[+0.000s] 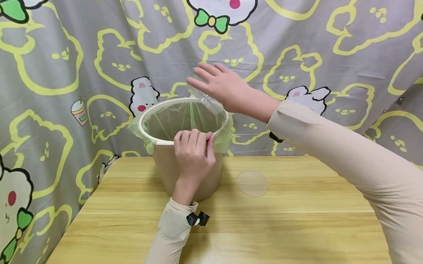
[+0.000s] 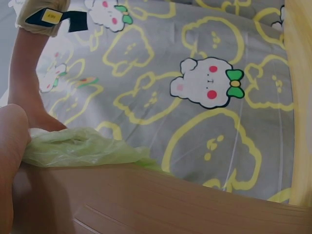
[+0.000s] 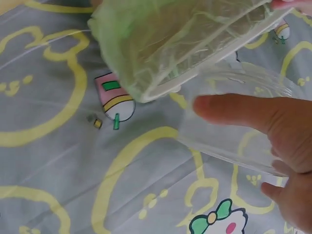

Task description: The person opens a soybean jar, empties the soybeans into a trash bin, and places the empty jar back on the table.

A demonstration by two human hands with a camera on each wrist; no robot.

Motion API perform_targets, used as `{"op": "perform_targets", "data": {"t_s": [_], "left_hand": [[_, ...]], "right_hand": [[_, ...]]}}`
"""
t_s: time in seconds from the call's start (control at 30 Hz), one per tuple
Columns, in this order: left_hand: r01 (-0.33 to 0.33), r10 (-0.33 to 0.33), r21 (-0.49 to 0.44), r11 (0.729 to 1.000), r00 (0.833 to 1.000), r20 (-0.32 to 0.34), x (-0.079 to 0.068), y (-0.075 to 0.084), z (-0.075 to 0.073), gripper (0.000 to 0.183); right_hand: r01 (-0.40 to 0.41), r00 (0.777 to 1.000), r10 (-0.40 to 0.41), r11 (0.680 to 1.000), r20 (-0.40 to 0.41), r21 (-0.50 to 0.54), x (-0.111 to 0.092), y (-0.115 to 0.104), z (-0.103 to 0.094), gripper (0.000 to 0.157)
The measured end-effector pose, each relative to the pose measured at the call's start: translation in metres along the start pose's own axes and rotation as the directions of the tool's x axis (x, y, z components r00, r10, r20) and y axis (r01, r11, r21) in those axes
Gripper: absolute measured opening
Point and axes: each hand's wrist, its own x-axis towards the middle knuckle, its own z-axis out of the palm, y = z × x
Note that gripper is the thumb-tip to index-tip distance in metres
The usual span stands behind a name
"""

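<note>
A beige trash bin (image 1: pixel 165 164) stands on the table, with a pale green bag (image 1: pixel 223 137) lining it and folded over its white rim. My left hand (image 1: pixel 194 152) grips the near side of that rim, fingers over the top. Above the bin's far right edge, my right hand (image 1: pixel 225 87) holds a clear plastic container (image 3: pixel 229 134) tilted at the opening. In the right wrist view the thumb (image 3: pixel 234 109) lies across the container's wall; the palm side is hidden in the head view. Whether anything is inside the container cannot be told.
A round clear lid (image 1: pixel 252 183) lies flat on the wooden table (image 1: pixel 288 226), right of the bin. A grey cartoon-print curtain (image 1: pixel 299 35) hangs close behind the bin and along the left side.
</note>
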Motion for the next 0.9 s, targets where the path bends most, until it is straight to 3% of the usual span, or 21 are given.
{"op": "perform_targets", "data": {"t_s": [0.4,0.67,0.9], "left_hand": [[0.0,0.0,0.009,1.0,1.0,-0.005,-0.001,0.0,0.0,0.013],[-0.001,0.001,0.005,1.0,1.0,0.0,0.0,0.0,0.0,0.013],[-0.001,0.001,0.008,1.0,1.0,-0.003,0.0,0.0,0.0,0.013]], "right_hand": [[-0.027,1.0,0.028,0.996,-0.006,0.08,-0.007,0.001,0.007,0.097],[-0.029,0.998,0.036,0.991,-0.052,0.128,-0.014,0.005,0.013,0.097],[-0.088,0.99,0.114,0.962,-0.089,0.257,-0.025,0.01,0.021,0.119]]}}
